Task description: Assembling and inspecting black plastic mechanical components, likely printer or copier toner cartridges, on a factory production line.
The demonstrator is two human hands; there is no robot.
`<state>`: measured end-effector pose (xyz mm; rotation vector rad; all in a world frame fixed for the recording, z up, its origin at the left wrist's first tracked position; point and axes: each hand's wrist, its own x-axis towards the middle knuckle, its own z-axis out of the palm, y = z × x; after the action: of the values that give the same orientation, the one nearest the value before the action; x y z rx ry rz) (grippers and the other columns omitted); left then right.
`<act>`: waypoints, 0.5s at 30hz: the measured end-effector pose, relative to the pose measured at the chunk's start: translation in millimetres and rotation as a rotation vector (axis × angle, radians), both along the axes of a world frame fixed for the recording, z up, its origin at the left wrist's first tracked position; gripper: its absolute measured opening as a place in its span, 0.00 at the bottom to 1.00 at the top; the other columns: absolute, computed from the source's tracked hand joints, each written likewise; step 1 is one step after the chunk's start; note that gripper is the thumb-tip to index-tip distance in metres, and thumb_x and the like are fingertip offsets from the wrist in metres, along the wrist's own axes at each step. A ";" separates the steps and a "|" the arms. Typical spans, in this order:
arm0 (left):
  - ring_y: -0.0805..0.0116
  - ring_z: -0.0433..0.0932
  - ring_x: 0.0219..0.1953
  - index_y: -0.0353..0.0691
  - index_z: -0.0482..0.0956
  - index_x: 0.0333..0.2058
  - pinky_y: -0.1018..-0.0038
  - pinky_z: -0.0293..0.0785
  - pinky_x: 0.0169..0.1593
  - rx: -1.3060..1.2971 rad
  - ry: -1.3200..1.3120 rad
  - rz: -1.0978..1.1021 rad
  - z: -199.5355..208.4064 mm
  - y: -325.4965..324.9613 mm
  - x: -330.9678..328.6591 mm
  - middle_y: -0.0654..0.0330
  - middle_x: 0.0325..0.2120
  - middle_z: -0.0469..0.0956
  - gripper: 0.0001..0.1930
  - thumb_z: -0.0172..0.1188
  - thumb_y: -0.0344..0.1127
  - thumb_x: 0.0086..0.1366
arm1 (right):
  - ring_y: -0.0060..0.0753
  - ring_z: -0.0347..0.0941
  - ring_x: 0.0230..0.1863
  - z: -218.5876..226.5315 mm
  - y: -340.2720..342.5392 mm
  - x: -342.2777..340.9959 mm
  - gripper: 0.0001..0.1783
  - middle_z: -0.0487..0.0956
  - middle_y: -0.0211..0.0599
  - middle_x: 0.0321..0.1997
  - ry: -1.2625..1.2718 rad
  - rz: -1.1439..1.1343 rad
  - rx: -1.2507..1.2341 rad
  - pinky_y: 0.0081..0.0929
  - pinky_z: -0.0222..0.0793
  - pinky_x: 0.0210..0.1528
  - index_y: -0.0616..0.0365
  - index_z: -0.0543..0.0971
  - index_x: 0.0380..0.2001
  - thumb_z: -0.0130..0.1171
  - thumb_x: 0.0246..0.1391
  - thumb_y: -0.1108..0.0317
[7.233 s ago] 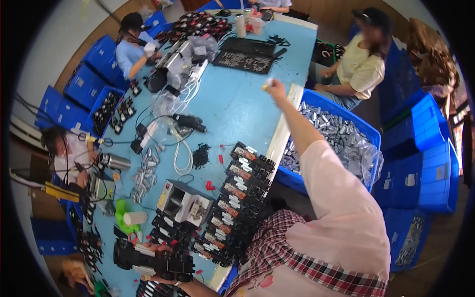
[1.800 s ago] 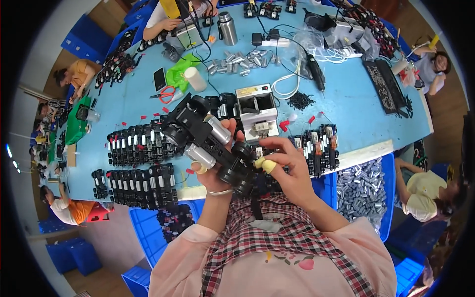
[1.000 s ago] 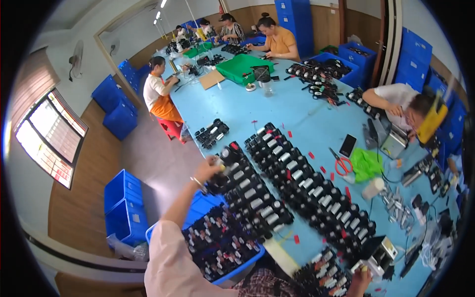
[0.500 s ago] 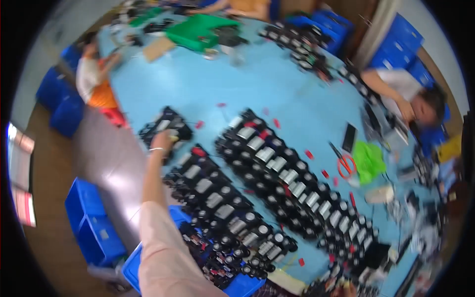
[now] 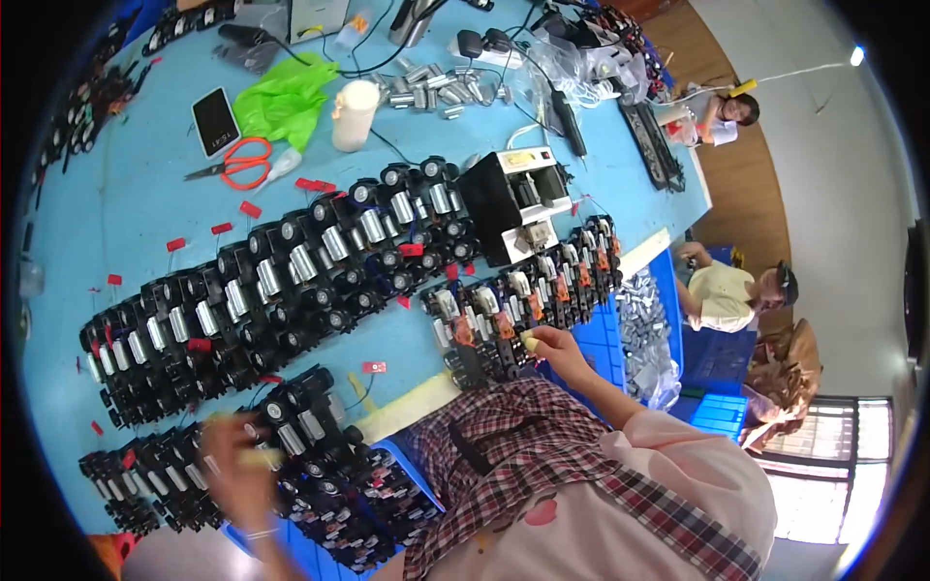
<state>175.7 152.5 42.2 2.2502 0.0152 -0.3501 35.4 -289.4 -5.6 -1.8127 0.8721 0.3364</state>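
Observation:
My left hand (image 5: 237, 470), smeared by motion, is over the left part of the near row of black toy-car chassis (image 5: 310, 426). Pale yellow covers show on its fingers, and whether it holds anything is unclear. My right hand (image 5: 560, 351) is at the near edge of a group of small chassis with orange and silver parts (image 5: 504, 315). Its thumb and fingers are drawn together, with a yellow tip showing; what lies between them is hidden. A longer double row of wheeled chassis with silver cylinders (image 5: 300, 263) stretches across the blue table (image 5: 387, 160).
A black-and-white machine (image 5: 523, 194) stands beyond the small chassis. Farther back are orange-handled scissors (image 5: 244, 165), a phone (image 5: 215, 122), a green bag (image 5: 286, 97), a cream bottle (image 5: 356, 114) and loose silver cylinders (image 5: 436, 89). Blue bins (image 5: 678, 290) and people (image 5: 722, 295) are at the right.
The view has swung toward the right, bringing the machine and my right arm into sight. My left hand has left the far-end chassis and now blurs over the near row.

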 end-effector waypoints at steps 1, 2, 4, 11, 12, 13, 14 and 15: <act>0.68 0.73 0.41 0.37 0.70 0.42 0.76 0.70 0.40 -0.375 0.271 -0.016 0.2 -72.3 -16.2 0.59 0.39 0.72 0.22 0.54 0.24 0.43 | 0.14 0.67 0.28 -10.2 -21.5 -13.4 0.11 0.74 0.25 0.28 -0.113 -0.111 0.041 0.14 0.62 0.30 0.60 0.75 0.38 0.53 0.50 0.70; 0.64 0.70 0.48 0.40 0.64 0.51 0.74 0.68 0.47 -0.478 0.345 -0.105 -34.9 -109.8 -48.9 0.56 0.46 0.68 0.32 0.57 0.24 0.42 | 0.15 0.68 0.28 -13.0 -28.7 -10.6 0.11 0.75 0.26 0.28 -0.154 -0.153 0.045 0.15 0.63 0.30 0.61 0.75 0.38 0.53 0.49 0.71; 0.54 0.61 0.55 0.37 0.49 0.59 0.67 0.63 0.53 -0.510 0.404 0.013 -103.2 -188.8 -81.7 0.46 0.54 0.58 0.44 0.65 0.34 0.45 | 0.16 0.68 0.28 -26.3 -56.8 -1.9 0.11 0.75 0.27 0.28 -0.264 -0.247 0.068 0.15 0.63 0.29 0.62 0.74 0.37 0.54 0.48 0.72; 0.55 0.72 0.37 0.31 0.59 0.48 0.69 0.69 0.43 0.012 0.068 0.219 -145.5 -248.2 -83.2 0.49 0.35 0.71 0.41 0.70 0.40 0.36 | 0.29 0.72 0.39 -83.5 -207.4 100.2 0.25 0.75 0.37 0.41 -0.518 -0.067 -0.520 0.21 0.68 0.38 0.62 0.70 0.45 0.60 0.38 0.76; 0.59 0.72 0.35 0.31 0.60 0.46 0.70 0.70 0.41 0.050 0.085 0.220 -145.6 -218.3 -92.3 0.52 0.33 0.71 0.38 0.70 0.39 0.37 | 0.37 0.70 0.43 -89.4 -217.3 113.8 0.29 0.74 0.41 0.44 -0.493 0.006 -0.644 0.26 0.68 0.41 0.61 0.70 0.45 0.63 0.32 0.75; 0.66 0.71 0.32 0.33 0.61 0.43 0.74 0.69 0.38 -0.267 0.117 0.317 -156.8 -177.8 -103.0 0.56 0.30 0.71 0.33 0.68 0.36 0.39 | 0.37 0.70 0.43 -96.4 -222.9 124.5 0.29 0.74 0.41 0.44 -0.504 -0.002 -0.604 0.26 0.68 0.41 0.61 0.70 0.45 0.63 0.32 0.75; 0.70 0.72 0.33 0.33 0.62 0.41 0.76 0.69 0.38 -0.085 0.302 0.341 -113.1 -170.6 -94.0 0.57 0.32 0.72 0.29 0.67 0.34 0.42 | 0.40 0.70 0.43 -106.0 -233.2 130.7 0.29 0.74 0.42 0.43 -0.505 0.050 -0.631 0.29 0.68 0.43 0.60 0.70 0.44 0.63 0.32 0.73; 0.70 0.72 0.35 0.32 0.64 0.42 0.76 0.69 0.39 -0.280 0.274 0.457 -93.4 -152.1 -101.6 0.57 0.34 0.74 0.26 0.65 0.34 0.45 | 0.43 0.69 0.44 -110.3 -234.1 138.0 0.29 0.74 0.42 0.43 -0.513 0.102 -0.647 0.32 0.67 0.44 0.59 0.71 0.44 0.63 0.31 0.72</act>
<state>74.1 0.4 -51.2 1.8408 0.5784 -0.3804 173.4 -523.6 -116.0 -2.3866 0.5485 -0.3898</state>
